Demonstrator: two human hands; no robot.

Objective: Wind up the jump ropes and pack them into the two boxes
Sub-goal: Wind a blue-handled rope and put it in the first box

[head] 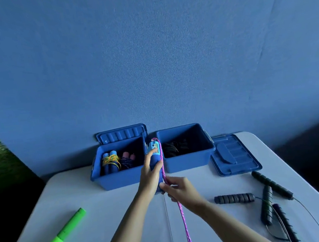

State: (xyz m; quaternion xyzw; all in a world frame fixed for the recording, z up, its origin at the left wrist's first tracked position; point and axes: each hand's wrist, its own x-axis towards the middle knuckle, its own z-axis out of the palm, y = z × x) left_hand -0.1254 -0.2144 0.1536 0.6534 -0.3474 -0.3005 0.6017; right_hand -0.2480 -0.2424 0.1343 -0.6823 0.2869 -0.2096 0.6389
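Note:
My left hand (149, 176) grips the blue handles (155, 159) of a jump rope, held upright above the table between the two boxes. Its pink cord (182, 216) runs down along the handles and off the near edge; my right hand (179, 191) pinches that cord just below the handles. The left blue box (119, 178) holds two wound ropes, one with blue handles and a yellow cord (111, 161), one with pink handles (128, 158). The right blue box (188, 161) holds a coiled black rope (173, 148).
One lid (121, 133) leans behind the left box, the other lid (233, 154) lies flat to the right. Several black foam-handled ropes (266, 198) sprawl at the table's right. A green-handled rope (65, 232) lies at the near left. A blue wall stands behind.

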